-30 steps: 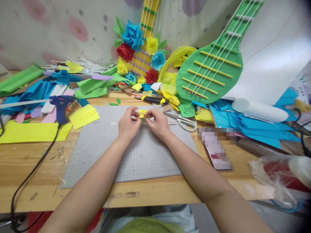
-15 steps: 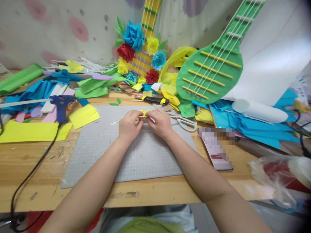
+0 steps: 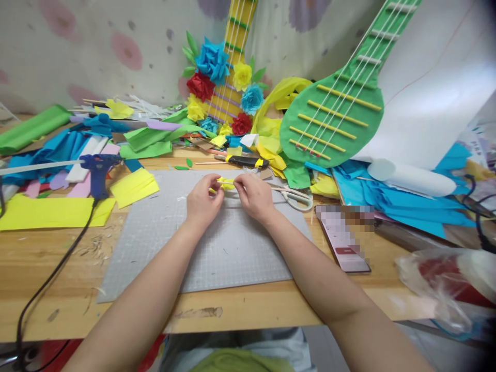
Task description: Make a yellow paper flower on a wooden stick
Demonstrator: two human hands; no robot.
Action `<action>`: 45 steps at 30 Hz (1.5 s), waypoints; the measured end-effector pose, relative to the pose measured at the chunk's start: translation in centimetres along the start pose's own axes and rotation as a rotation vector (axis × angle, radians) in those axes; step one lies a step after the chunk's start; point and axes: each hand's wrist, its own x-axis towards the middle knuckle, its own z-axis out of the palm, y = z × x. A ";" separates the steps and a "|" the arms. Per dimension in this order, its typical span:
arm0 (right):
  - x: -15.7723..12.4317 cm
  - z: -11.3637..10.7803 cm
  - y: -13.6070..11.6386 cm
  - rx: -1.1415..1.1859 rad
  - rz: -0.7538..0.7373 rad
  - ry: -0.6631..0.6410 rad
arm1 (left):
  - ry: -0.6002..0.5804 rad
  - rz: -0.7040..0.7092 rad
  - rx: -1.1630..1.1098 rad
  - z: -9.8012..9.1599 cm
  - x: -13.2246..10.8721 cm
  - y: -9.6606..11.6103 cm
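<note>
Above the far half of the grey cutting mat (image 3: pixel 240 248), my two hands are close together. My left hand (image 3: pixel 203 201) is closed, its thumb and fingers pinching a small piece of yellow crepe paper (image 3: pixel 228 186). My right hand (image 3: pixel 254 195) is closed around a thin wooden stick (image 3: pixel 226 182), which lies across the yellow paper toward the left fingers. The fingers partly hide both pieces. Just right of my right hand lie white-handled scissors (image 3: pixel 297 198). Beyond the hands is a black and yellow utility knife (image 3: pixel 248 161).
At left, a blue glue gun (image 3: pixel 98 173) with a trailing cord stands beside yellow paper sheets (image 3: pixel 134 187). Green (image 3: pixel 333 119) and yellow (image 3: pixel 222 98) paper-covered stringed instruments lean at the back. A phone (image 3: pixel 344 243) and a plastic bag (image 3: pixel 437 279) lie at right.
My hands have moved slightly apart, the left one a little to the left. More of the stick and yellow paper now shows between them.
</note>
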 end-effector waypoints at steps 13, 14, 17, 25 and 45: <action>0.1 0.4 0.1 0.007 -0.098 -0.072 | 0.004 0.076 0.065 -0.2 0.1 0.4; 0.1 0.4 0.2 0.013 -0.109 -0.075 | 0.006 0.073 0.063 -0.2 0.1 0.4; 0.1 0.3 0.3 0.021 -0.149 -0.067 | 0.019 0.068 0.049 -0.1 0.1 0.2; 0.1 0.6 0.6 0.027 -0.172 -0.010 | 0.026 0.071 0.041 -0.1 0.1 0.3; 0.0 1.3 0.1 0.242 -0.081 -0.038 | 0.044 -0.210 -0.375 0.0 0.3 0.0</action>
